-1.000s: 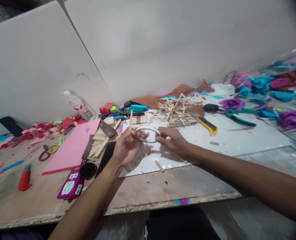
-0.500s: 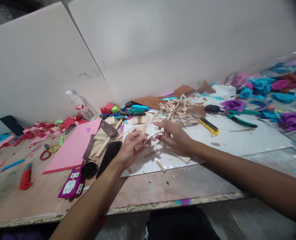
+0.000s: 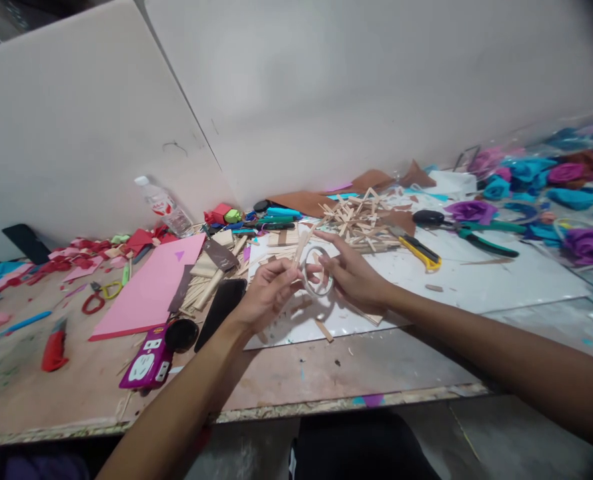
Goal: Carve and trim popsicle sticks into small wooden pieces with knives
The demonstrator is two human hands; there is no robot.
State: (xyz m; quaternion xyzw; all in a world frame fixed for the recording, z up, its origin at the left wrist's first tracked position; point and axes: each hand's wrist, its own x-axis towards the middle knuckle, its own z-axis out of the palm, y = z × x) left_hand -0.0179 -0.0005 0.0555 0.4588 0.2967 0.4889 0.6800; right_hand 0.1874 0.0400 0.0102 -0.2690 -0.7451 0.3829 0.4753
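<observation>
Over a white board [image 3: 476,267], my hands meet around a thin white ring that looks like a narrow roll of tape [image 3: 305,272]. My right hand [image 3: 353,275] grips the ring's right side between thumb and fingers, with the index finger stretched above it. My left hand [image 3: 271,293] pinches a flat wooden stick [image 3: 300,248], which points up and away beside the ring. The left fingertips are close against the ring; whether they also grip it I cannot tell. Behind the hands lies a heap of thin wooden sticks [image 3: 356,217].
A yellow cutter knife [image 3: 419,252] and green-handled pliers [image 3: 489,241] lie on the right. To the left are pink paper [image 3: 146,287], a black phone [image 3: 221,310], a purple box [image 3: 146,363], scissors [image 3: 96,300] and a red knife [image 3: 55,350]. A plastic bottle [image 3: 163,207] leans at the back.
The ring has turned from a tilted, flattened view to a more upright one facing me, and my right fingers have shifted on it. The left hand still pinches the stick.
</observation>
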